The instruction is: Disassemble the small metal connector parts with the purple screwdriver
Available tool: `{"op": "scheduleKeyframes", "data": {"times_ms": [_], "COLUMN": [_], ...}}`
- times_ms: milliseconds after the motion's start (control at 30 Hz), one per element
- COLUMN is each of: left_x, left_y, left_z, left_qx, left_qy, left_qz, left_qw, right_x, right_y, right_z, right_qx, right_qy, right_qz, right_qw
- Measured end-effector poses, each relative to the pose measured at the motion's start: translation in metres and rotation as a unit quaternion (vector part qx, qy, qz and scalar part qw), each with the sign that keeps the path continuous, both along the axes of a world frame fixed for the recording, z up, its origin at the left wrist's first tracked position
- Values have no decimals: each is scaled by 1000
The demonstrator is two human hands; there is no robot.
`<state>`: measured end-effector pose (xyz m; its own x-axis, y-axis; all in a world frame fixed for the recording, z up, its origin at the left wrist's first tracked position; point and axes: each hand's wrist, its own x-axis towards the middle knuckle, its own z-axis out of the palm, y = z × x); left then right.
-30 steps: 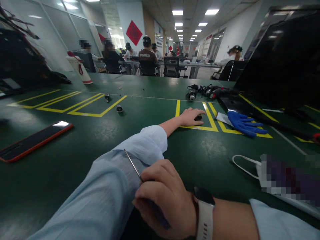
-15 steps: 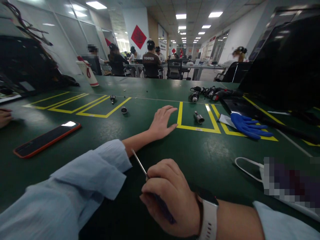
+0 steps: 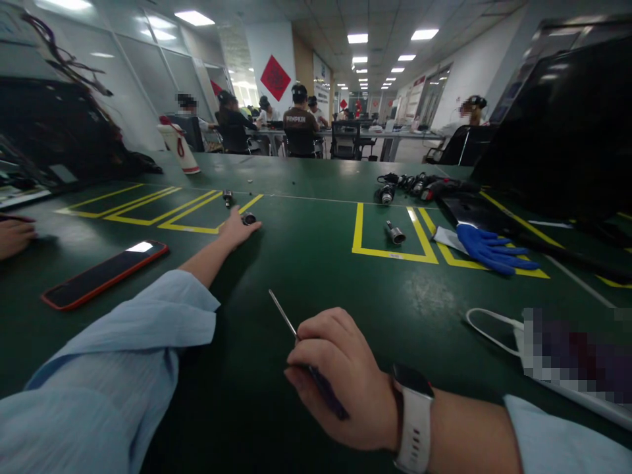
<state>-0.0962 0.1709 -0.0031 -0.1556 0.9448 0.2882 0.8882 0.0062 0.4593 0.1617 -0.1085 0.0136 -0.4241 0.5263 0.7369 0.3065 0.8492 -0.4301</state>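
My left hand (image 3: 236, 230) is stretched out to the far left, fingers apart. Between its thumb and fingers lies a small round metal part (image 3: 248, 218) on the table; whether the skin touches it I cannot tell. Just beyond is a second metal part with a stem (image 3: 228, 198). Closer to me, my right hand (image 3: 340, 375) is wrapped round the dark handle of a screwdriver (image 3: 282, 312), its thin shaft pointing up and left. A third metal part with a stem (image 3: 395, 233) lies inside a yellow taped frame (image 3: 395, 255) right of centre.
An orange-edged phone (image 3: 106, 273) lies at left, near another person's hand (image 3: 14, 237). A white cup (image 3: 180, 148) stands behind. On the right are a blue glove (image 3: 494, 247), black cabled tools (image 3: 419, 184), a large dark screen (image 3: 557, 118) and a white strap loop (image 3: 488, 313).
My left hand has swung left and away from me, from beside the yellow frame to the small round metal part. My right hand still grips the screwdriver, nearly in place.
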Motion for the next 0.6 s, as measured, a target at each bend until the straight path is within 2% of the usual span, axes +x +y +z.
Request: {"op": "scheduleKeyframes", "data": {"times_ms": [167,400,500,600], "left_x": [5,10,18,31], "left_y": [-4,-15,-31,-61], "left_z": [1,8,12,13], "left_qx": [-22,11,35,51], "left_qy": [30,19,-8,-30], "left_qz": [-11,-26,-42,-88], "left_qw": [999,999,998,994], "right_x": [-1,-2,2,6], "right_y": [-1,-2,-1,4], "right_z": [-2,0,-1,-2], "right_qx": [-31,-67,-93,-105], "right_qy": [0,6,22,56], "right_qz": [-13,-33,-46,-63], "right_qw": [999,997,994,991]}}
